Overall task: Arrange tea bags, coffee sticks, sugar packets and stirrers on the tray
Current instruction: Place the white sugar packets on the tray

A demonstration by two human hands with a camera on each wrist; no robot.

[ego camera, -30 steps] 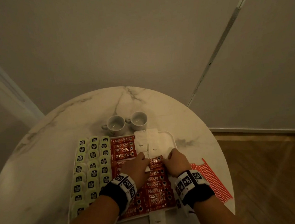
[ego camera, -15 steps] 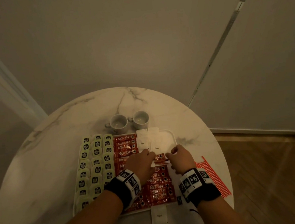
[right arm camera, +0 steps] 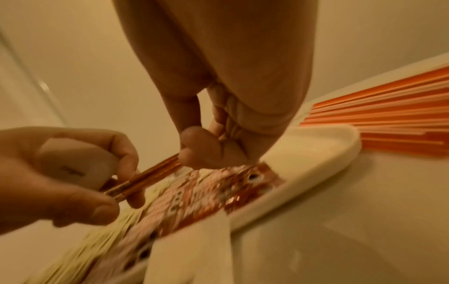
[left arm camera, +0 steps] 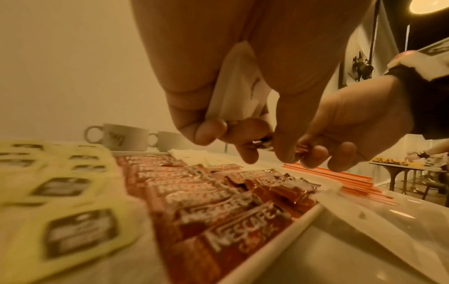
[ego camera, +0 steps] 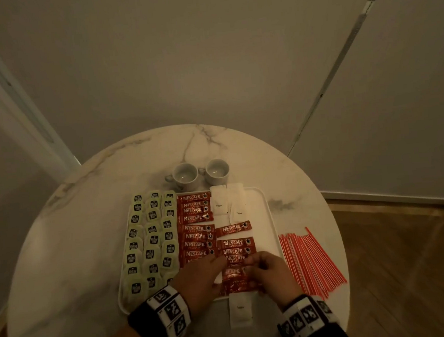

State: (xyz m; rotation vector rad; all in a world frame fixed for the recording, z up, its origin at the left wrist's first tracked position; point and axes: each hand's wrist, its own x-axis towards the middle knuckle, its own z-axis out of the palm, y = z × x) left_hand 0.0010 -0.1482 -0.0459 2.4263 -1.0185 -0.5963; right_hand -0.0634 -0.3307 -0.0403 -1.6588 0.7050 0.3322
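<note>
Coffee stick pinched btwn both hands

Your left hand and right hand cover the near coffee sticks on the tray, the right wrist view smears their print, and the desk runs off the bottom edge.

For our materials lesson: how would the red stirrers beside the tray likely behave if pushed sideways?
The stirrers look thin and round, so they would probably roll. They lie loose, already fanned on the table, so likely scatter. Near the edge, some might fall off.
</note>
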